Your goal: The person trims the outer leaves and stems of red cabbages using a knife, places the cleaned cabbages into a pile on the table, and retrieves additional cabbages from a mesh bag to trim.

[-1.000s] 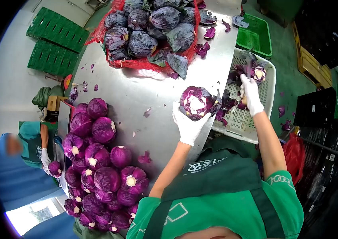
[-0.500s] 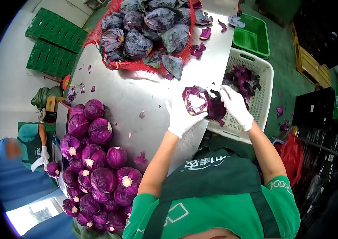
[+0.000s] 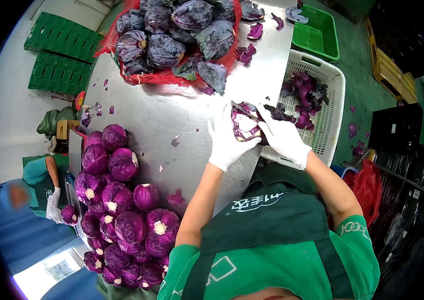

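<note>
My left hand (image 3: 225, 145), in a white glove, grips a red cabbage (image 3: 245, 128) from its left and lower side, with the pale cut stem end facing up. Gloved in white as well, my right hand (image 3: 286, 137) is closed on a knife (image 3: 244, 111). Its narrow blade lies across the upper part of the cabbage; the handle is hidden in my fingers. Dark outer leaves (image 3: 278, 113) lie just beyond the right hand, at the edge of a white basket (image 3: 338, 117) that holds more purple leaves.
Trimmed red cabbages (image 3: 131, 227) are piled at the left of the metal table (image 3: 172, 117). A red mesh sack (image 3: 144, 79) of untrimmed cabbages lies at the far end. A green crate (image 3: 317, 32) stands beyond the basket. At left, a co-worker (image 3: 42, 185) handles a cabbage.
My right hand has moved left from over the basket to the cabbage, bringing the knife blade across its top. The left hand keeps its grip. The view has shifted slightly.
</note>
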The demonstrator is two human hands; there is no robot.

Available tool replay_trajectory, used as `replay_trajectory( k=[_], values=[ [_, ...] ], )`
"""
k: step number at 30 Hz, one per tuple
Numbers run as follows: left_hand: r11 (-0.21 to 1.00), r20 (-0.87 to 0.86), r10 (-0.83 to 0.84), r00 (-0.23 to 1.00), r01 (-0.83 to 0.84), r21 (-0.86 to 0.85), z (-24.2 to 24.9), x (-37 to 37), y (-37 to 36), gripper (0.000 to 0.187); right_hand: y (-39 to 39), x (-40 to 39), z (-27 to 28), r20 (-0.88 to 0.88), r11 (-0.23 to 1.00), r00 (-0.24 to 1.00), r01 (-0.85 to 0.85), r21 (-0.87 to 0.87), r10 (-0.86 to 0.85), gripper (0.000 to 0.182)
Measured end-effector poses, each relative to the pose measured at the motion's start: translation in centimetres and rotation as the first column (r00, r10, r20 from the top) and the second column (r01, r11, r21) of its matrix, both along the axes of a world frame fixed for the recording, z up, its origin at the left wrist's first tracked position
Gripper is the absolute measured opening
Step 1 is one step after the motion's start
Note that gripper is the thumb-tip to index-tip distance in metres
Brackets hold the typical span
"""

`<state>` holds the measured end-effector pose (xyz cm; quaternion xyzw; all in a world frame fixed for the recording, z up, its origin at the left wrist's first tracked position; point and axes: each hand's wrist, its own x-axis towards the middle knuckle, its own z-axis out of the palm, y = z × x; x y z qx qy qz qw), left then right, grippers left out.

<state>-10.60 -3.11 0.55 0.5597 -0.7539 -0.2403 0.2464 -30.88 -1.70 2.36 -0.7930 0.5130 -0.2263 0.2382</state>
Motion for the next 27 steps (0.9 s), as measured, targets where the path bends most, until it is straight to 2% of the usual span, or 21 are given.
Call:
replay_trajectory(
  k=[1, 7, 11, 13, 14, 15, 16, 17, 18, 19, 21, 24, 25, 26, 27],
  values=[
    [1.0, 0.0, 0.001, 1.0, -0.001, 0.006, 0.0, -0.1, -0.1, 0.121, -0.1, 0.1, 0.0, 0.006, 0.994, 0.999, 0.031, 0.101, -0.032, 0.049],
    [1.0, -0.014, 0.019, 1.0, -0.019, 0.013, -0.3, -0.6, 0.0, 0.119, -1.2, 0.5, -0.2, 0.026, 0.972, 0.987, 0.151, 0.182, -0.158, 0.045],
    [0.995, -0.021, 0.053, 0.998, -0.051, 0.086, 0.0, -1.1, -0.2, 0.118, -2.1, 0.0, -2.7, 0.095, 0.98, 0.979, 0.171, 0.096, -0.18, 0.041],
    [0.989, -0.016, 0.066, 0.998, -0.063, 0.132, 0.1, -1.2, 0.4, 0.117, -4.0, -0.9, -4.2, 0.028, 0.899, 0.947, 0.295, 0.325, -0.321, 0.039],
    [0.99, 0.008, 0.074, 0.997, -0.074, 0.118, -0.1, -1.2, 1.4, 0.116, -4.9, -2.7, -6.4, 0.157, 0.904, 0.919, 0.305, 0.3, -0.362, 0.04],
    [0.993, 0.034, 0.078, 0.996, -0.081, 0.088, -0.1, -1.1, 1.5, 0.116, -5.5, -3.8, -11.8, 0.222, 0.963, 0.938, 0.268, 0.019, -0.266, 0.04],
    [0.993, -0.146, 0.092, 0.985, -0.079, 0.092, 0.3, -1.1, 1.5, 0.115, -6.8, -3.6, -10.6, 0.242, 0.925, 0.916, 0.248, 0.287, -0.321, 0.041],
    [0.991, -0.138, 0.094, 0.986, -0.081, 0.102, 0.1, -1.1, 1.5, 0.115, -7.6, -3.4, -10.9, 0.254, 0.915, 0.915, 0.219, 0.339, -0.313, 0.041],
    [0.985, -0.176, 0.169, 0.97, -0.165, 0.041, 0.0, -1.2, 1.9, 0.106, -8.0, -3.0, -11.4, 0.281, 0.924, 0.911, 0.208, 0.32, -0.303, 0.04],
    [0.978, -0.194, 0.209, 0.959, -0.209, 0.023, -0.4, -1.0, 1.7, 0.108, -8.5, -2.6, -11.5, 0.304, 0.942, 0.909, 0.207, 0.265, -0.285, 0.04],
    [0.972, -0.223, 0.236, 0.946, -0.228, 0.06, -0.8, -0.1, 2.4, 0.113, -6.5, -1.4, -10.4, 0.276, 0.964, 0.929, 0.204, 0.173, -0.246, 0.041],
    [0.983, -0.149, 0.18, 0.972, -0.183, -0.002, 0.1, 0.9, 3.5, 0.116, -2.9, 1.2, -6.5, 0.191, 0.976, 0.958, 0.203, 0.077, -0.214, 0.046],
    [0.992, 0.041, 0.125, 0.991, -0.125, -0.003, 1.3, 1.1, 3.3, 0.116, -2.5, 1.4, -6.7, 0.156, 0.979, 0.967, 0.199, 0.03, -0.201, 0.046],
    [0.998, 0.227, 0.067, 0.972, -0.069, 0.001, 1.9, 1.2, 3.1, 0.117, -2.9, 0.6, -8.8, 0.062, 0.961, 0.994, 0.107, -0.255, -0.094, 0.048],
    [0.998, 0.228, 0.069, 0.971, -0.07, -0.003, 1.8, 1.1, 3.1, 0.117, -2.5, 0.6, -7.9, 0.063, 0.96, 0.994, 0.106, -0.259, -0.092, 0.048]
  ],
)
